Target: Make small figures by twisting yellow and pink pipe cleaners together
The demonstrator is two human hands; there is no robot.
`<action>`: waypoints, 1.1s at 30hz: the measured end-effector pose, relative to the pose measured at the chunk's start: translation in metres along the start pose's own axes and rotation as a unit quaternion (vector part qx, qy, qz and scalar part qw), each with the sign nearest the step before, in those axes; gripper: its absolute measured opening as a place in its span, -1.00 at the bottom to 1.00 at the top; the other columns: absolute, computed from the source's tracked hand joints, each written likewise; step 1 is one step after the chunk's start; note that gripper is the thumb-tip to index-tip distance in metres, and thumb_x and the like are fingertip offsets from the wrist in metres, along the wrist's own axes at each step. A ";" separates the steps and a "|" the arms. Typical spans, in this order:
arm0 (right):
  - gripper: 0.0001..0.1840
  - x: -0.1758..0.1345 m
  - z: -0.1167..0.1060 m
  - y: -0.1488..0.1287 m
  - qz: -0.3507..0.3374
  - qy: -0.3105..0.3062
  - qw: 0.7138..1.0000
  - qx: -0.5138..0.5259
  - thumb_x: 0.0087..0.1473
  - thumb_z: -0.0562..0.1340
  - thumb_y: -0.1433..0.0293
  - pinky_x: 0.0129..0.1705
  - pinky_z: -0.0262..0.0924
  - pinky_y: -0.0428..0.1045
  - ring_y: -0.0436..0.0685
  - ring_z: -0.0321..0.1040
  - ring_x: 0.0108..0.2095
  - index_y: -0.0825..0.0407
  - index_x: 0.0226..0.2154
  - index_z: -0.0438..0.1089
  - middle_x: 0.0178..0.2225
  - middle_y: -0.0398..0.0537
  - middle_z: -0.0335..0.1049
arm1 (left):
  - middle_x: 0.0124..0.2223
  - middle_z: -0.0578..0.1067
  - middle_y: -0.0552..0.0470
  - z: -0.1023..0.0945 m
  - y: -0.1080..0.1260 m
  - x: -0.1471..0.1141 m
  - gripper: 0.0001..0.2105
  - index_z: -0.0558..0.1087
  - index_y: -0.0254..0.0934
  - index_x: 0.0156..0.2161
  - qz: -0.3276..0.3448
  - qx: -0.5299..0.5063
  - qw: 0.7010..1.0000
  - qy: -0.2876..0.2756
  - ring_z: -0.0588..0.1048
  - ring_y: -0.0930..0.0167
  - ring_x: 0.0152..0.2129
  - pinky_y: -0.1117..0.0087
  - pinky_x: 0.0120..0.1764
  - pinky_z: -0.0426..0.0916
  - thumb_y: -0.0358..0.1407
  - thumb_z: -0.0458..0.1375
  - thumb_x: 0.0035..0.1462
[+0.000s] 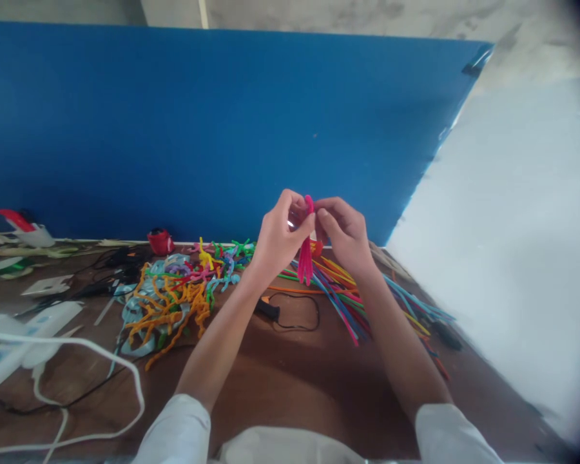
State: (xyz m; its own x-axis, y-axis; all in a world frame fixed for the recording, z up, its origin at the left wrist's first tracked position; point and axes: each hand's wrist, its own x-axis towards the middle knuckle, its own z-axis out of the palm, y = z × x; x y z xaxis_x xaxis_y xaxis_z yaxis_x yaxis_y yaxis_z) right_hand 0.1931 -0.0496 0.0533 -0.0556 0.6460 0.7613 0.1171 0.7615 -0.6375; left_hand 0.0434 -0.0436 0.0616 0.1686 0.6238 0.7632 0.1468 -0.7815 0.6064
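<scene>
A bundle of folded pink pipe cleaners (305, 263) hangs upright between my hands above the table. My left hand (286, 229) pinches it near the top between thumb and fingers. Close against its right side, my right hand (344, 231) has its thumb and fingertips pressed together at the upper part of the bundle. What exactly the right fingertips grip is partly hidden. Behind my right forearm lies a spread of long straight pipe cleaners (338, 299) in several colours.
Bent orange pipe cleaners (174, 306) and other twisted colourful pieces pile up at left centre. A black cable (318, 316) loops on the brown table (290, 380). A white power strip (53, 319) and white cord (138, 386) lie left. A blue panel (222, 129) stands behind.
</scene>
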 end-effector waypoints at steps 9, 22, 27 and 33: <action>-0.73 0.003 0.001 0.008 0.065 -0.020 0.998 0.011 0.21 0.26 0.18 -0.48 0.12 -0.12 -0.08 0.20 -0.50 0.05 -0.33 0.43 -0.45 -0.18 0.36 | -0.29 0.41 0.09 -0.003 0.004 0.000 -0.76 0.31 -0.21 -0.15 -0.020 0.033 0.995 -0.091 0.40 0.48 -0.40 0.43 -0.31 0.32 -0.43 0.20 0.08; -0.74 0.004 0.001 0.013 0.072 -0.010 0.997 0.005 0.20 0.25 0.18 -0.50 0.07 -0.12 -0.08 0.16 -0.53 0.05 -0.32 0.44 -0.51 -0.22 0.30 | -0.27 0.42 0.06 -0.004 -0.011 0.004 -0.82 0.31 -0.23 -0.11 -0.082 -0.106 0.988 -0.070 0.43 0.51 -0.39 0.49 -0.36 0.32 -0.32 0.17 0.19; -0.78 0.003 0.000 0.011 0.064 0.006 0.998 -0.010 0.21 0.23 0.23 -0.49 0.10 -0.11 -0.08 0.17 -0.54 0.04 -0.35 0.42 -0.51 -0.22 0.30 | -0.26 0.48 0.02 -0.005 -0.011 0.005 -0.84 0.38 -0.27 -0.22 -0.068 -0.048 0.995 -0.057 0.45 0.48 -0.36 0.48 -0.36 0.31 -0.22 0.18 0.19; -0.78 0.003 0.001 0.006 0.050 0.006 0.998 -0.030 0.21 0.22 0.23 -0.50 0.11 -0.10 -0.07 0.19 -0.55 0.04 -0.35 0.40 -0.53 -0.21 0.33 | -0.32 0.50 0.03 -0.008 -0.008 0.006 -0.86 0.44 -0.27 -0.25 -0.054 -0.027 0.997 -0.039 0.44 0.47 -0.39 0.47 -0.41 0.27 -0.23 0.18 0.18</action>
State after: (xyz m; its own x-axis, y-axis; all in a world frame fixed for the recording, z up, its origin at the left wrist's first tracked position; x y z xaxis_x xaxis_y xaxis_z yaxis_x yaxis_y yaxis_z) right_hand 0.1924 -0.0428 0.0518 -0.0280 0.7175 0.6960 0.1815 0.6883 -0.7023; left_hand 0.0356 -0.0340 0.0634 0.2299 0.7016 0.6744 0.1157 -0.7078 0.6969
